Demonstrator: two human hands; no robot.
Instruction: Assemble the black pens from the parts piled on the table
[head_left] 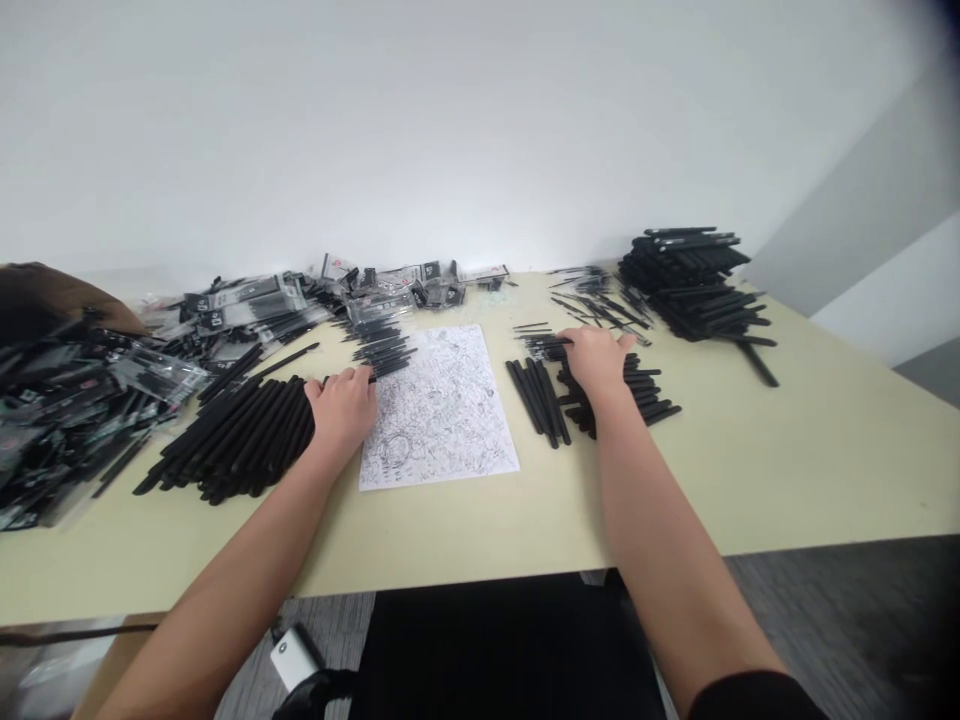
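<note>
My left hand (343, 408) rests at the right end of a row of thick black pens (247, 435), its fingertips by a stack of thin black refills (381, 348). Its fingers are curled, and what they hold, if anything, is too small to make out. Between the hands lies a white sheet covered in scribbles (442, 410). My right hand (596, 358) reaches over a pile of black pen parts (649, 390), fingertips on thin dark pieces; its grip is unclear. Just left of it lie several black pens (538, 402) side by side.
Clear packets with black parts (67, 420) are heaped at the left, beside a brown bag (67, 300). More packets (390, 290) line the wall. A tall stack of black pens (686, 280) stands at the back right of the pale table (825, 460).
</note>
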